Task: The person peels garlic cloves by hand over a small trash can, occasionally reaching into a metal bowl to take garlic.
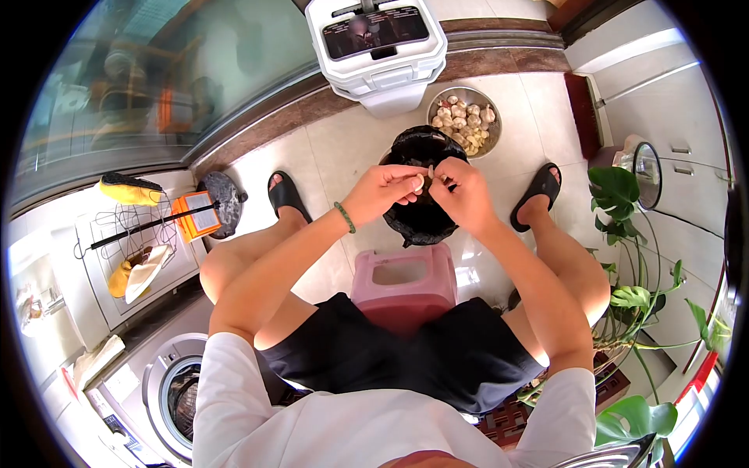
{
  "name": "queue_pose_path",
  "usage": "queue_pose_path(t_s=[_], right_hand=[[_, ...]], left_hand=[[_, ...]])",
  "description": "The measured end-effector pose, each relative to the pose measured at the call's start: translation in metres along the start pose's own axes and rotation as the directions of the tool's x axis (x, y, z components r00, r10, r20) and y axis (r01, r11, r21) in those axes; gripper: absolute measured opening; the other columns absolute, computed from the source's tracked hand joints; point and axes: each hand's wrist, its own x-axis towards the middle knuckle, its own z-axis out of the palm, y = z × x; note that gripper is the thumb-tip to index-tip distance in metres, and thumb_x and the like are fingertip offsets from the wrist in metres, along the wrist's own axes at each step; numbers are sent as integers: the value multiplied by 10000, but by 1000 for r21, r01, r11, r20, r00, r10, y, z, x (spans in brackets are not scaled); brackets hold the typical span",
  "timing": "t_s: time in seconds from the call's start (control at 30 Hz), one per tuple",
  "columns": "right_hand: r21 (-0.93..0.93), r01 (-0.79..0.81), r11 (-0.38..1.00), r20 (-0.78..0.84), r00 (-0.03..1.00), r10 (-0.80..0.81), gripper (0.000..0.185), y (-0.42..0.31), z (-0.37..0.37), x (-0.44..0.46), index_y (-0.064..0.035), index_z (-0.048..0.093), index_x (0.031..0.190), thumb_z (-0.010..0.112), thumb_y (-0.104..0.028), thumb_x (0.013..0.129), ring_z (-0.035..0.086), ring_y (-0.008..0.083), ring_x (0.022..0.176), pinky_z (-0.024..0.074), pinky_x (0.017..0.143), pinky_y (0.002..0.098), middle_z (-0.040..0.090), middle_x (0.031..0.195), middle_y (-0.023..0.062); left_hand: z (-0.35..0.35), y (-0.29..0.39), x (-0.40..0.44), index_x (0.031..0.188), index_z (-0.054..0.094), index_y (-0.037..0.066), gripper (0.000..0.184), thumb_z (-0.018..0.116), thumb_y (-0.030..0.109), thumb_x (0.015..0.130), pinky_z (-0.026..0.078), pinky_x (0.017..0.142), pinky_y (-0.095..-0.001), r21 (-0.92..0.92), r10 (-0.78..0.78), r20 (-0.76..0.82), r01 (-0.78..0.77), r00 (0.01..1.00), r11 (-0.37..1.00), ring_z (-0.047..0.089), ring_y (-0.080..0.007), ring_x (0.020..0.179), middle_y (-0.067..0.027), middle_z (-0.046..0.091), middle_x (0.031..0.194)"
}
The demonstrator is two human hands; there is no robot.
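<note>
Above a bin lined with a black plastic bag [421, 226], my two hands meet with fingertips almost touching. My left hand [388, 189] is closed in a pinch, and a small pale garlic clove [420, 184] shows at its fingertips. Curled inward beside it, my right hand [463, 192] has its thumb and fingers pressed together near the clove; what lies between them is too small to make out. Just beyond the bin, a metal bowl [495, 148] holds several garlic bulbs [459, 117] and loose peeled cloves [471, 141].
A pink plastic stool [367, 288] stands between my legs. A white bin-like container with a phone [376, 33] on top is ahead. On the left are a washing machine [156, 390] and a wire rack [117, 234]; a leafy plant [632, 296] and white cabinets [663, 101] stand right.
</note>
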Motion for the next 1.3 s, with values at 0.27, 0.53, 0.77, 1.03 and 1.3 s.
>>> queue_pose_path(t_s=[0.27, 0.53, 0.77, 1.03, 1.3], right_hand=[[-73, -139, 988, 13, 990, 140, 48, 0, -6, 1, 5, 606, 783, 627, -39, 784, 619, 237, 640, 493, 591, 330, 613, 743, 125], [-247, -73, 966, 93, 991, 98, 252, 27, -1, -3, 6, 638, 1027, 629, 5, 776, 631, 217, 697, 510, 660, 323, 648, 842, 121], [51, -96, 994, 29, 995, 94, 204, -2, 0, 1, 8, 648, 1019, 637, 1, 815, 653, 195, 740, 520, 664, 301, 650, 893, 114], [283, 20, 959, 67, 997, -41, 132, -7, -2, 1, 10, 664, 977, 601, 58, 872, 613, 108, 719, 492, 644, 222, 633, 857, 54], [483, -152, 862, 109, 988, 113, 106, -8, 0, -1, 34, 631, 999, 584, 35, 904, 618, 87, 793, 514, 694, 235, 647, 872, 42]], left_hand=[[0, 8, -2, 1349, 532, 92, 382, 489, 269, 1014, 493, 765, -235, -39, -96, 45, 97, 994, 994, 566, -72, 841, 15, 586, 1002], [0, 10, -1, 1306, 483, 101, 331, 460, 275, 1025, 480, 787, -247, -115, -55, -7, 54, 998, 992, 570, -84, 862, -1, 595, 988], [-4, 3, 1, 1180, 502, 104, 246, 447, 292, 1030, 473, 777, -244, -129, 12, 14, -10, 1000, 992, 575, -76, 853, 3, 602, 933], [-1, 1, 0, 1156, 501, 103, 236, 436, 296, 1036, 463, 772, -243, -89, 31, 34, -28, 999, 996, 568, -78, 829, 4, 599, 909], [6, 11, -5, 1260, 484, 94, 312, 443, 305, 1033, 472, 827, -253, -73, 23, 41, -20, 999, 997, 574, -80, 909, -15, 630, 990]])
